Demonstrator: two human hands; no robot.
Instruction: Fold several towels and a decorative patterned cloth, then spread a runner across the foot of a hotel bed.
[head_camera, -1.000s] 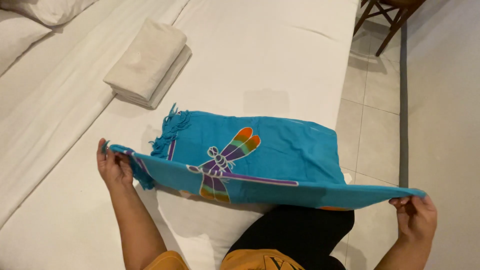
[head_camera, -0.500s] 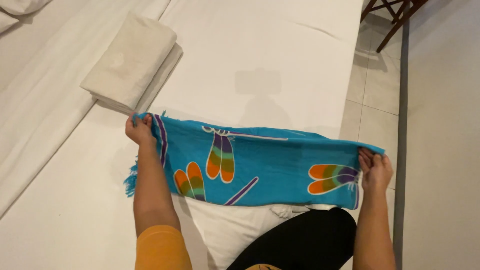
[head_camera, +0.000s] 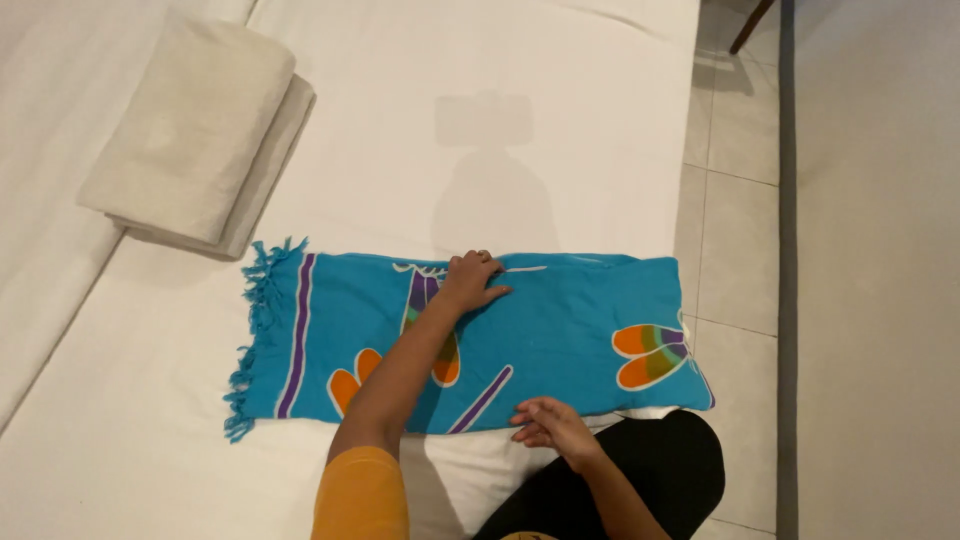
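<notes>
A turquoise cloth (head_camera: 560, 320) with orange, purple and green insect-wing print and a fringed left end lies folded into a long band, flat on the white bed (head_camera: 420, 130). My left hand (head_camera: 472, 280) rests palm down on the cloth's far edge near its middle, fingers spread. My right hand (head_camera: 550, 426) lies on the cloth's near edge, fingers loosely apart, holding nothing. The cloth's right end reaches the bed's right edge.
A folded cream towel (head_camera: 190, 130) lies on the bed at the upper left, beyond the cloth's fringe. Tiled floor (head_camera: 740, 230) runs along the bed's right side, with a dark chair leg (head_camera: 750, 25) at the top. My black-clad knees (head_camera: 640, 480) are against the bed's near edge.
The cloth was held up by its two ends, then lowered; now it lies flat on the bed. Both hands have let go of the ends and moved to its middle.
</notes>
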